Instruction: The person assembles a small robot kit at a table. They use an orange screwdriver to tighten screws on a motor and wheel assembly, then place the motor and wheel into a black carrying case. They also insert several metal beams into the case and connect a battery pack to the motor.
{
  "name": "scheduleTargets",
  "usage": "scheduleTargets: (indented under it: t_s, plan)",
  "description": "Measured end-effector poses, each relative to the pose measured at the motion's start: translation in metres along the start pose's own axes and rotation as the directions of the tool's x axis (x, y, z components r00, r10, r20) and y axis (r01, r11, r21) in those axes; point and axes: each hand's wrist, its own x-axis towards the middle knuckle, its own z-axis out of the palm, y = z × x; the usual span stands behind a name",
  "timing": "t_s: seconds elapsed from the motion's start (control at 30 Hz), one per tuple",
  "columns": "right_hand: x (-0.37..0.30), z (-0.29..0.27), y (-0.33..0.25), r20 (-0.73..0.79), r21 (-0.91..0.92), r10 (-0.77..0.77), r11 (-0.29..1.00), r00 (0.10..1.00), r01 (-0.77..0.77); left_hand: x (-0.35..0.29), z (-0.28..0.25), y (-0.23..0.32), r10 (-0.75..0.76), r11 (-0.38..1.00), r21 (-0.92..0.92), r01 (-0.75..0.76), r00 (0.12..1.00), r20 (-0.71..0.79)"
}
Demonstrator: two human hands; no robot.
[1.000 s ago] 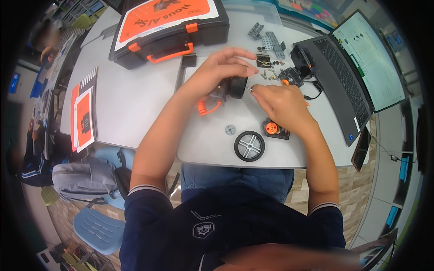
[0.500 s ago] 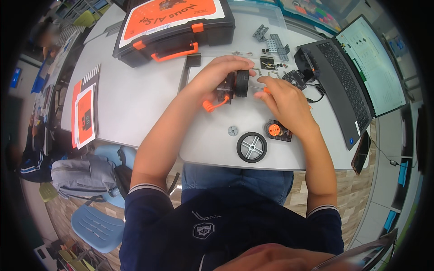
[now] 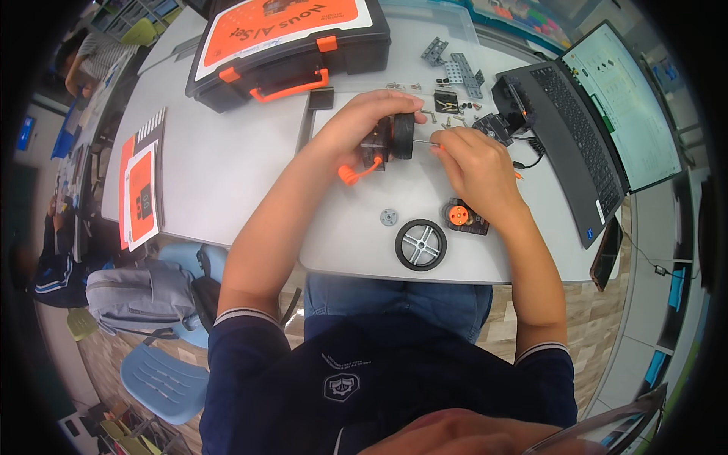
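My left hand (image 3: pixel 371 117) wraps round a dark motor block with a black-tyred wheel (image 3: pixel 404 136) on its side; an orange coiled cable (image 3: pixel 350 174) hangs from the block. In my right hand (image 3: pixel 476 155) is a screwdriver (image 3: pixel 423 142), its thin metal shaft pointing at the wheel's hub face. My fingers cover most of its orange handle. Nearer me lies a second wheel (image 3: pixel 421 245) with silver spokes and a black tyre. Beside it are a small grey hub disc (image 3: pixel 389 218) and another dark motor block with an orange round hub (image 3: pixel 458 215).
A black case (image 3: pixel 296 68) with orange latches stands at the back left. Small screws and a black tray (image 3: pixel 446 101) lie beyond my hands, near grey perforated brackets (image 3: pixel 455 70). At right are an open laptop (image 3: pixel 580 129) and a phone (image 3: pixel 606 258). Booklets (image 3: pixel 142 189) lie left.
My right hand has turned, its fingers now drawn closer together on the screwdriver's handle. My left hand still holds the motor block and wheel in nearly the same place.
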Motion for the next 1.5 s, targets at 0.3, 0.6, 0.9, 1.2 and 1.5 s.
scheduleTargets:
  t_s: [0.3,0.6,0.9,1.2,1.5]
  plan:
    - [-0.001,0.0,0.0,0.064,-0.046,0.043,0.998,0.997,-0.04,0.001,0.002,-0.001,-0.016,0.999,-0.035,0.017,1.0,0.011]
    - [0.002,-0.001,0.003,0.111,0.092,0.075,0.992,0.991,-0.086,0.0,0.002,0.001,-0.033,0.999,-0.023,0.032,0.998,-0.05]
    - [-0.004,-0.004,0.001,0.223,0.055,0.174,0.98,0.959,-0.19,0.006,0.0,-0.005,-0.046,0.999,0.01,0.046,0.999,-0.006]
    - [-0.004,0.002,0.007,0.115,0.041,0.014,0.999,0.993,-0.019,0.006,0.003,-0.005,-0.029,0.997,0.065,0.034,0.997,-0.078]
    - [-0.001,-0.007,0.004,0.268,-0.009,0.117,0.993,0.956,-0.119,0.003,0.006,-0.003,-0.113,0.993,0.028,0.115,0.992,-0.059]
